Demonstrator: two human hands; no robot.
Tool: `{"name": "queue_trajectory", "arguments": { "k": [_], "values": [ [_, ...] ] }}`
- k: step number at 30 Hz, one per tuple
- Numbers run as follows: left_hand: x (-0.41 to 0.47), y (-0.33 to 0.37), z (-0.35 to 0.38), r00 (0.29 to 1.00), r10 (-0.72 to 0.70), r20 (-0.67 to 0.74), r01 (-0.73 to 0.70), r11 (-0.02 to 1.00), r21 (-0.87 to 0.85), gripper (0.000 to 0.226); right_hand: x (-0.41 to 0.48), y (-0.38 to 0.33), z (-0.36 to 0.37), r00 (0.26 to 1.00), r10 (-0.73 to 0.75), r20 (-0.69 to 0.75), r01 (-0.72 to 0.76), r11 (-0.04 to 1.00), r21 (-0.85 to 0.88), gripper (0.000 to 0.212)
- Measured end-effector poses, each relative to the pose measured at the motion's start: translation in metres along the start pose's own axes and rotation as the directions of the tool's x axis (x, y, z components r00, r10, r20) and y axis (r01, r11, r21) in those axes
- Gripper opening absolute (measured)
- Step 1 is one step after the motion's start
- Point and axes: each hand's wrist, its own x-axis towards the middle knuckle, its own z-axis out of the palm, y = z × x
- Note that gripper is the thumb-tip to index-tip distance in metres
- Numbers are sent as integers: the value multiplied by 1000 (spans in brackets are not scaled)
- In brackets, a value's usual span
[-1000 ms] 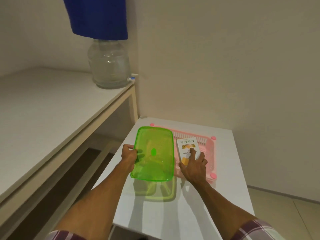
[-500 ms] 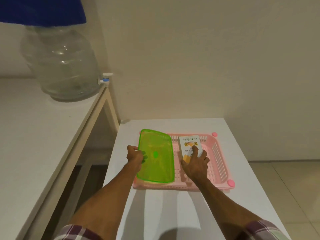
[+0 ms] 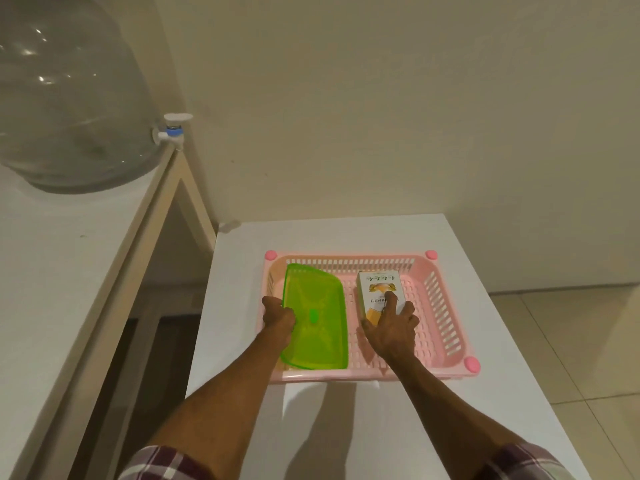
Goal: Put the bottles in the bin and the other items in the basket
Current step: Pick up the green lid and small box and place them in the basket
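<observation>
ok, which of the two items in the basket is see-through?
The green lid, on the left side of the basket, gripped by the left hand. The box beside it, held by the right hand, is opaque white card.

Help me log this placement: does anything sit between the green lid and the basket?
Nothing visible does. The green lid, gripped at its edge by the left hand, is inside the basket; the box, held by the right hand, lies apart on its right.

Both arms reach forward; left grip (image 3: 278, 317) curled tight, right grip (image 3: 391, 327) clasping, forefinger straight.
</observation>
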Motion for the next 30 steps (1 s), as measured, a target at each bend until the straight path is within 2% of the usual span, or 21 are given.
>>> {"name": "queue_trajectory", "arguments": {
  "k": [3,8,11,13,16,19,24,30],
  "values": [
    [0,-5,5,1000,27,10,-28,987,158,57,5,1,7,1000,2,17,-2,1000,-17,79],
    [-6,-11,13,991,127,44,-134,924,359,76,13,-2,13,1000,3,27,-2,1000,-10,78],
    [-4,-18,24,969,203,142,-248,815,523,84,21,-2,16,999,13,47,-11,999,-32,78],
    [-1,-17,34,943,221,249,-329,737,590,80,27,-1,18,998,19,54,-16,999,-50,79],
    [5,-19,45,893,173,416,-435,575,693,76,34,0,22,996,47,81,-42,997,-58,79],
    [8,-25,51,871,97,482,-470,447,761,77,39,2,26,994,59,91,-53,996,-76,79],
    [8,-34,49,884,28,467,-428,454,782,76,49,2,33,993,71,96,-61,993,-101,79],
    [10,-36,44,918,99,385,-380,505,775,67,55,-4,42,989,77,127,-64,993,-101,79]
  ]
}}
